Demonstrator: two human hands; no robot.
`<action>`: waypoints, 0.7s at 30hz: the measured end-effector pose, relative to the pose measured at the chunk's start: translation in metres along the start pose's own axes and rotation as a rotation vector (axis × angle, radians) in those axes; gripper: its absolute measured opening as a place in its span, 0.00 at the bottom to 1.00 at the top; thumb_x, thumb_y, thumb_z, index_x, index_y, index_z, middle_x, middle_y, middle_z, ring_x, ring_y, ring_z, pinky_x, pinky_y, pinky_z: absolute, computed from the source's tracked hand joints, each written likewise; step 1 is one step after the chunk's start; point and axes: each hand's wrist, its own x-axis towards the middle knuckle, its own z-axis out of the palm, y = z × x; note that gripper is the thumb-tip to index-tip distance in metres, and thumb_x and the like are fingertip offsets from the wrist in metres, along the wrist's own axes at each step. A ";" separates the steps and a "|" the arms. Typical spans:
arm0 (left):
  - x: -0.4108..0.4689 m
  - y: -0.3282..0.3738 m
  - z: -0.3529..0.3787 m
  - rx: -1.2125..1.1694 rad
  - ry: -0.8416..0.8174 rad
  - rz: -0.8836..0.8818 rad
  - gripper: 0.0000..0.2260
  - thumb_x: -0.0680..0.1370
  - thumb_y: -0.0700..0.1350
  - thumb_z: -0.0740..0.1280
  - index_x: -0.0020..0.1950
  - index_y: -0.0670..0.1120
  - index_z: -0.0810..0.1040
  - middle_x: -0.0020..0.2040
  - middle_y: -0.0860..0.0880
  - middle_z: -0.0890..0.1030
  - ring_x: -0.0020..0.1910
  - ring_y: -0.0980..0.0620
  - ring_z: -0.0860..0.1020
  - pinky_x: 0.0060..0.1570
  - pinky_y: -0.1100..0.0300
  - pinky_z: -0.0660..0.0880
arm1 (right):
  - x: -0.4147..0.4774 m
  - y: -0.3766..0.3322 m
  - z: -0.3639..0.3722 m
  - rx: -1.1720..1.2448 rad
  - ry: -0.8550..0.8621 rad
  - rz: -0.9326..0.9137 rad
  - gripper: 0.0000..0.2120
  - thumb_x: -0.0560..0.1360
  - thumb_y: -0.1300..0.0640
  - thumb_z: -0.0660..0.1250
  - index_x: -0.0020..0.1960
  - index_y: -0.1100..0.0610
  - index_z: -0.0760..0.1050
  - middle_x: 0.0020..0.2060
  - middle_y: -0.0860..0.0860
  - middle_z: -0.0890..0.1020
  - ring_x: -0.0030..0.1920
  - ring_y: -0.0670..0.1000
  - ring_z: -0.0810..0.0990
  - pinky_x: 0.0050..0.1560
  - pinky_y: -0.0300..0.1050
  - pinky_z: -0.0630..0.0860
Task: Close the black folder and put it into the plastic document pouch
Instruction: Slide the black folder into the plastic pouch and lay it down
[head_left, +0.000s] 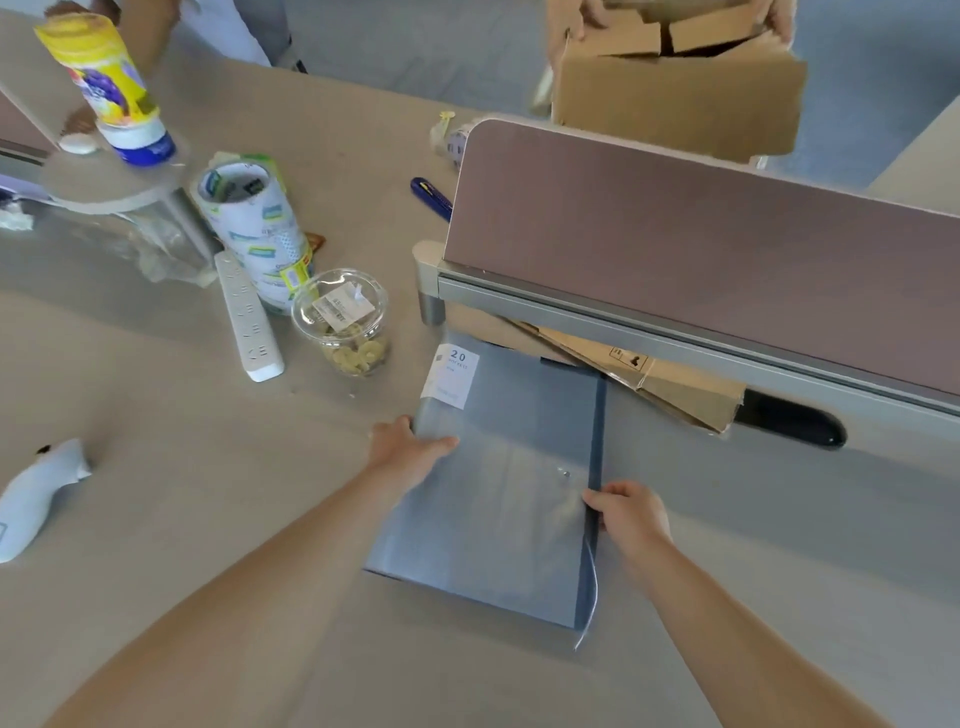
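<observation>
The black folder (498, 483) lies flat and shut on the table (260, 519), so the closing step looks done, and it appears to sit already under a translucent film that I take for the plastic document pouch (519, 514): a hazy sheen covers most of the dark cover, and a thin clear edge curls loose at the near right corner. How far the folder is pushed in is hard to tell; the far end with its white label (451, 375) seems bare, so the insertion is probably part way, with the rest of the sliding and any fastening left. The left hand (402, 449) rests on the folder's left edge, palm down, fingers spread loosely over the cover and the thumb off the side, pressing rather than gripping. The right hand (631, 514) sits at the right edge, beside the dark spine strip, fingers curled narrow and pinching that edge, whether pouch film alone or folder too I cannot tell. The folder thus lies between the two hands, touching both, just before the cardboard (675, 384) under the desk divider (701, 239)
</observation>
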 end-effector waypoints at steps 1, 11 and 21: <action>0.003 -0.002 0.003 0.005 0.012 -0.005 0.33 0.57 0.59 0.74 0.58 0.44 0.77 0.56 0.45 0.79 0.54 0.44 0.80 0.53 0.51 0.79 | 0.001 -0.002 0.001 -0.023 -0.001 -0.005 0.07 0.69 0.57 0.71 0.42 0.61 0.79 0.36 0.55 0.80 0.38 0.55 0.76 0.37 0.44 0.71; -0.001 -0.017 -0.006 -0.319 -0.160 -0.147 0.20 0.68 0.52 0.76 0.53 0.40 0.83 0.49 0.42 0.86 0.49 0.43 0.84 0.53 0.50 0.80 | 0.001 -0.008 0.003 0.296 -0.135 0.233 0.10 0.67 0.57 0.73 0.43 0.62 0.79 0.39 0.57 0.82 0.39 0.56 0.79 0.47 0.53 0.79; -0.068 -0.048 -0.004 -0.467 -0.367 -0.027 0.18 0.73 0.52 0.71 0.58 0.43 0.81 0.52 0.43 0.86 0.51 0.42 0.85 0.53 0.46 0.80 | -0.054 0.007 -0.038 0.325 -0.240 -0.076 0.09 0.77 0.57 0.64 0.53 0.62 0.76 0.43 0.59 0.82 0.44 0.59 0.81 0.51 0.61 0.79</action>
